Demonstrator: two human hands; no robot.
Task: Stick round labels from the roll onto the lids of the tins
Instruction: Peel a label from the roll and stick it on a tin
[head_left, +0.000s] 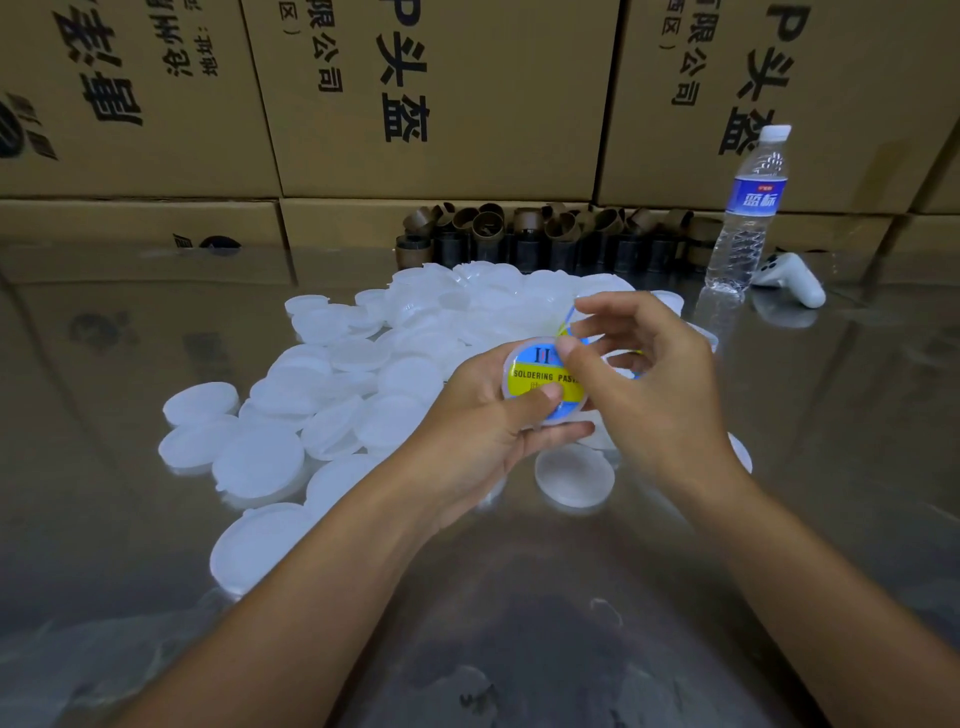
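Observation:
My left hand (480, 415) grips a round white lid (540, 382) above the table, thumb pressed on its blue and yellow "SOLDERING PASTE" label (537, 374). My right hand (652, 384) hovers over the lid's right edge, thumb and forefinger pinching another round blue and yellow label (571, 325) held just above it. A heap of several blank white lids (363, 379) spreads over the table to the left and behind my hands. The label roll is hidden behind my right hand, with only a blue and yellow edge (631, 371) showing.
The table top (519, 597) is shiny and reflective. Empty brown cardboard roll cores (545, 234) stand in a cluster at the back. A water bottle (745, 208) and a white controller (789, 278) sit at the back right. Stacked cardboard boxes (431, 98) wall off the rear.

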